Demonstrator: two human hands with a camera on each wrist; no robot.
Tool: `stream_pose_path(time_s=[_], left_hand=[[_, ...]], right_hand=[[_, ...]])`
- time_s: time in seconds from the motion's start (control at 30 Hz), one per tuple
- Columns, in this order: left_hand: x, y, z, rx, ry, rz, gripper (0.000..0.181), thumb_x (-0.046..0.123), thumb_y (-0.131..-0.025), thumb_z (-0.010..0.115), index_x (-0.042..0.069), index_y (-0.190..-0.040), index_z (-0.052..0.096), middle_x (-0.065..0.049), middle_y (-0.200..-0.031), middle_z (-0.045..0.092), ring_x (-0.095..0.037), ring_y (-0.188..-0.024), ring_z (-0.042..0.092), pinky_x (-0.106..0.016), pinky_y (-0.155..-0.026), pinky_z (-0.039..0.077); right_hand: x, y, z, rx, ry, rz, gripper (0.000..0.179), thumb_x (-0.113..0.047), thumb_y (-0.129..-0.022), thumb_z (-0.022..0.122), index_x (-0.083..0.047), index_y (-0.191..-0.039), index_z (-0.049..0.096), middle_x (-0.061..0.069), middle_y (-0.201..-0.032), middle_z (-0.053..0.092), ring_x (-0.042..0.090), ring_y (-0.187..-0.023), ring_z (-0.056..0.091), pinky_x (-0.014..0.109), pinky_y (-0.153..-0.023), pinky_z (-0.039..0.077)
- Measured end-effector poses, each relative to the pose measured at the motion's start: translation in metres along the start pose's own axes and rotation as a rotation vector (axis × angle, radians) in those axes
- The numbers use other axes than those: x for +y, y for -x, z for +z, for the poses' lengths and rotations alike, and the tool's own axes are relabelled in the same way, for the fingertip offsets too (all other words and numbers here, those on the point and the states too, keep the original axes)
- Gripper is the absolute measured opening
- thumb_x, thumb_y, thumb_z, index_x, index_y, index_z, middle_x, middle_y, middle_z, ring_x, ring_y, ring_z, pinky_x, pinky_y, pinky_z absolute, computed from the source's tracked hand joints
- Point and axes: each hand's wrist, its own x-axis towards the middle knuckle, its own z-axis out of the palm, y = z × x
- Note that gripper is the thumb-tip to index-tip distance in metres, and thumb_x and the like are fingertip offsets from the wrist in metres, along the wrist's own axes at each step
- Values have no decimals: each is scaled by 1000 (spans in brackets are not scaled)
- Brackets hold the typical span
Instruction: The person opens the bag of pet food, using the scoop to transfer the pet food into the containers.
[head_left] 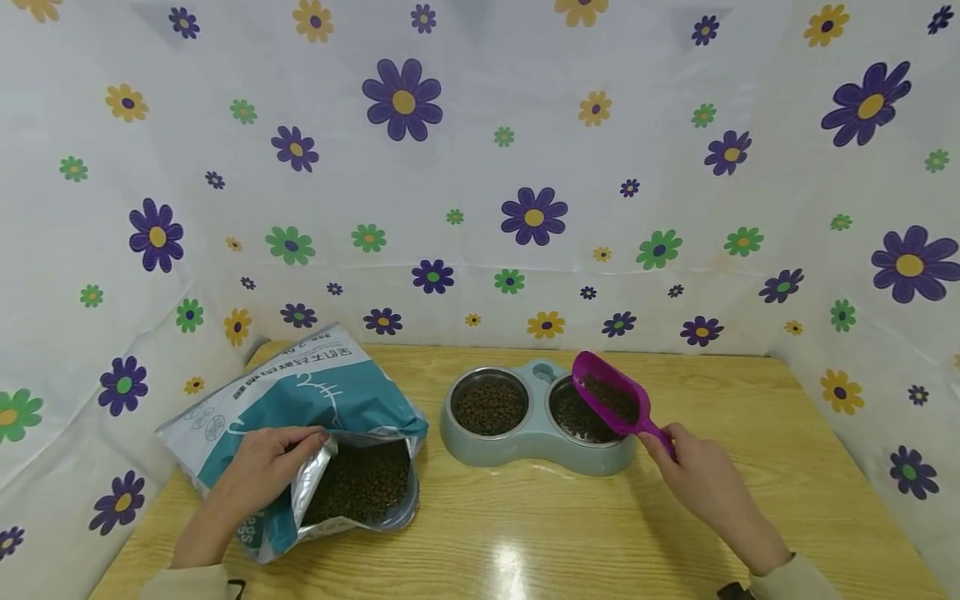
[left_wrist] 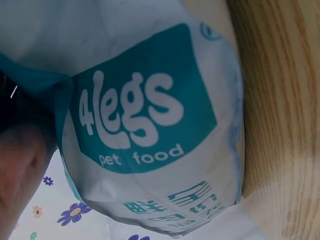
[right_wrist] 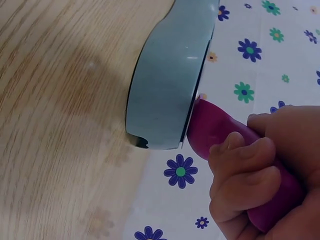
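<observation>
My left hand point(head_left: 258, 467) grips the folded-back foil edge of a teal and white pet food bag point(head_left: 330, 400). The bag lies with its mouth towards me, and brown kibble point(head_left: 367, 483) shows inside. In the left wrist view its printed front point(left_wrist: 150, 120) fills most of the picture. A magenta scoop point(head_left: 643, 417) with kibble in it is held by the handle in my right hand point(head_left: 705, 479). It is tilted over the right bowl point(head_left: 562, 429) of a pale blue double feeder point(head_left: 480, 450); the right wrist view shows fingers wrapped round the handle.
Kibble also lies in the feeder's left metal bowl point(head_left: 452, 404). Everything stands on a wood-grain table point(head_left: 600, 533). White flowered cloth point(head_left: 480, 158) hangs behind the table and along both sides.
</observation>
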Motion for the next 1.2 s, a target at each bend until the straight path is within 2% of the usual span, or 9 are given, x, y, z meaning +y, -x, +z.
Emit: stream_pose_path(time_s=[0.17,0.33,0.53,0.7,0.87,0.97,1.07,1.2], left_hand=[[1,0,0,-12,4,-11,28,23,-103,61,4,-120,75,-6,-99,78,-4,-76,55,-25,-68,47],[0,0,0,2,-10,0,27,21,-103,61,4,-119,76,-11,-108,78,-3,-81,58,-27,-73,54],[1,0,0,8,-21,6,26,21,-103,62,5,-118,77,-11,-111,78,-6,-90,65,-32,-79,57],[1,0,0,1,-20,0,27,22,-103,61,5,-118,76,-10,-108,78,-6,-85,62,-30,-75,55],[0,0,0,-1,-15,3,27,22,-103,61,5,-119,76,-9,-107,78,-5,-83,60,-29,-75,54],[0,0,0,-7,-7,-2,28,22,-103,61,5,-120,76,-7,-100,78,-4,-79,57,-27,-71,51],[0,0,0,-3,-9,-3,28,22,-103,62,5,-119,76,-7,-101,78,-4,-78,56,-26,-70,51],[0,1,0,2,-8,-3,27,21,-103,62,4,-119,76,-9,-104,78,-5,-78,56,-26,-70,50]], right_hand=[[0,1,7,58,98,-49,29,-28,-106,58,-4,-89,55,-3,-61,41,8,-50,33,21,-44,27],[1,2,14,137,212,-119,29,-25,-103,64,-5,-85,53,-4,-58,39,7,-47,31,19,-43,21],[3,4,23,262,361,-225,34,-24,-95,74,-5,-81,49,-6,-54,33,5,-44,25,18,-42,16],[4,4,29,345,450,-283,38,-26,-94,75,-4,-81,47,-5,-55,30,6,-43,23,20,-41,15],[2,3,29,350,480,-272,37,-27,-97,72,-4,-84,47,-3,-57,30,8,-45,24,21,-41,16],[3,4,29,343,491,-271,36,-27,-96,72,-4,-84,47,-3,-58,31,8,-45,24,20,-42,16],[3,4,29,348,498,-273,37,-32,-101,66,-4,-84,47,-2,-58,32,8,-45,24,20,-41,16],[2,5,28,359,504,-268,47,-46,-108,40,-5,-85,47,-1,-59,33,8,-46,25,20,-41,17]])
